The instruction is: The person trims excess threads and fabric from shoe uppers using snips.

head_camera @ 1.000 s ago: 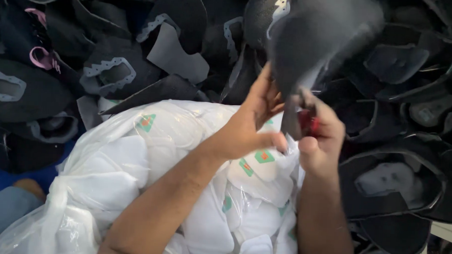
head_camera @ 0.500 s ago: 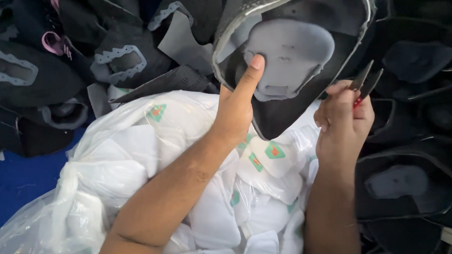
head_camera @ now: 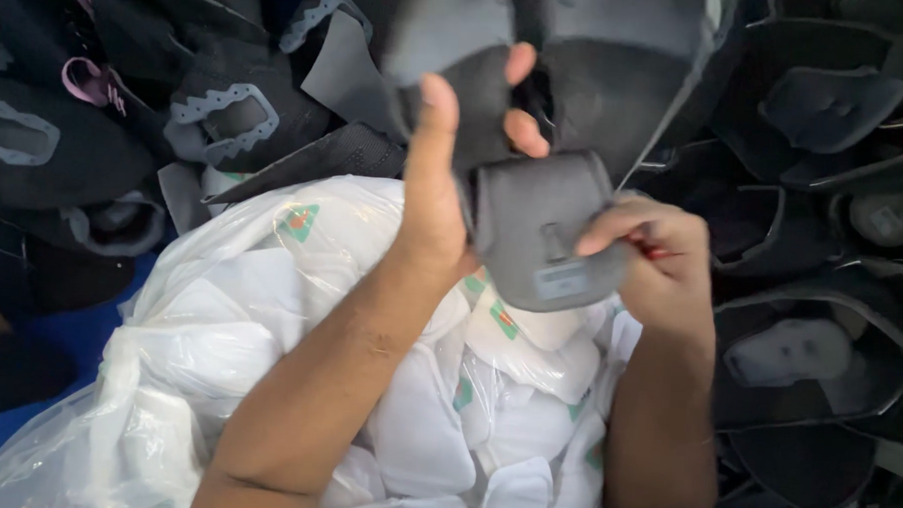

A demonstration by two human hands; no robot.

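A black shoe upper (head_camera: pixel 546 117) with a grey lining is held up in front of me at the top middle. My left hand (head_camera: pixel 444 174) grips it from the left, thumb up over its edge and fingers behind. Its padded tongue (head_camera: pixel 537 227) hangs down toward me with a small label on it. My right hand (head_camera: pixel 651 261) pinches the tongue's right edge and also holds a small red-handled tool, mostly hidden in the fist. A thin thread runs up from that hand.
A clear plastic bag (head_camera: pixel 219 316) full of white foam pieces lies under my arms. Piles of black shoe uppers (head_camera: pixel 824 197) surround it on the right, top and left (head_camera: pixel 95 141). Blue fabric (head_camera: pixel 59 320) shows at the left.
The shoe upper has been turned and pulled closer, so its tongue now faces me. My right hand has moved from beside the upper onto the tongue's edge.
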